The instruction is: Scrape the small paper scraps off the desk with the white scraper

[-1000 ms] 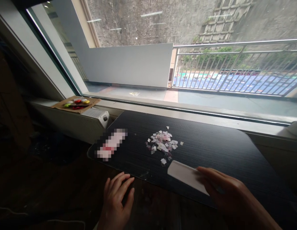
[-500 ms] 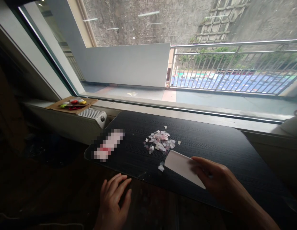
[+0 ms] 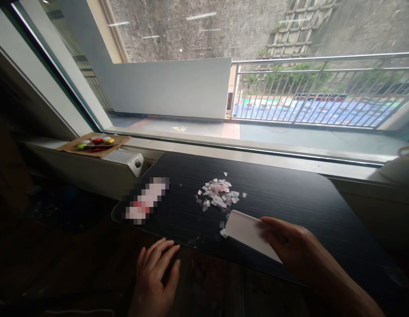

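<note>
Between the thumb and fingers of my right hand (image 3: 290, 240) is a flat, pale card-like piece (image 3: 249, 233), tilted over the dark table (image 3: 280, 189). Its far left end meets a few loose white scraps (image 3: 223, 232). Just beyond lies a loose pile of small pale and pinkish paper-like pieces (image 3: 218, 193). My left hand (image 3: 158, 268) is at the table's near edge, fingers apart and holding nothing.
A pixelated pale and red item (image 3: 147, 200) lies at the table's left end. On the sill at left, a brown sheet (image 3: 71, 146) bears several colourful small objects beside a white slotted unit (image 3: 123, 160). A large window with a metal railing outside stands behind.
The card's left end has come down slightly, nearer the loose scraps by the table's front. The whole view has shifted a little. My left hand keeps its pose.
</note>
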### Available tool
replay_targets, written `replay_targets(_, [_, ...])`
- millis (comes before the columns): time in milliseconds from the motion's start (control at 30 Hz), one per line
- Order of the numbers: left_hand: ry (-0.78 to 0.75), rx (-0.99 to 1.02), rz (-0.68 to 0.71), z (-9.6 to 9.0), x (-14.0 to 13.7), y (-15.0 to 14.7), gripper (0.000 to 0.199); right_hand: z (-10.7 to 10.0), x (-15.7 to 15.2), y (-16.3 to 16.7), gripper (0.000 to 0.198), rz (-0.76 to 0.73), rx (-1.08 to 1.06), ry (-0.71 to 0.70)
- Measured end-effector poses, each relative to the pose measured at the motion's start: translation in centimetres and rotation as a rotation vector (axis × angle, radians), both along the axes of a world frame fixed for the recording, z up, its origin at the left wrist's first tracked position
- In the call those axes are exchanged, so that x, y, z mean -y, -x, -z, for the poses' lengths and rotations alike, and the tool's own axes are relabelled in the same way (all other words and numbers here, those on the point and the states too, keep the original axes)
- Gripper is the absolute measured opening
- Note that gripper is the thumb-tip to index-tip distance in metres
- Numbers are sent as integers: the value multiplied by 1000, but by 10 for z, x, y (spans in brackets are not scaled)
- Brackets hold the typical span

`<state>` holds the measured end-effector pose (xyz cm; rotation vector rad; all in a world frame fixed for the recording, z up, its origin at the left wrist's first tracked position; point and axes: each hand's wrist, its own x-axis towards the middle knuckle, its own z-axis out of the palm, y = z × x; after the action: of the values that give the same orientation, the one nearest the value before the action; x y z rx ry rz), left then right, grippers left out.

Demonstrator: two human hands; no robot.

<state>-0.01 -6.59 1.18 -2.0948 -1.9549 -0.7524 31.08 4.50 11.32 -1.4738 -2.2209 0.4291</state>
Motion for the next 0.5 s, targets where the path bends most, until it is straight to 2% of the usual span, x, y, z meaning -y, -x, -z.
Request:
replay_targets(167, [-11, 60, -10, -3, -2, -5, 27, -5, 9, -26, 30, 121, -1, -50])
replay_targets(333, [-112, 130, -14, -8, -5, -9, 25, -8, 10, -40, 30, 168, 51, -4])
replay_targets(500, [-133, 143, 88, -32, -23, -26, 18, 1, 13, -58, 35, 350, 56, 7])
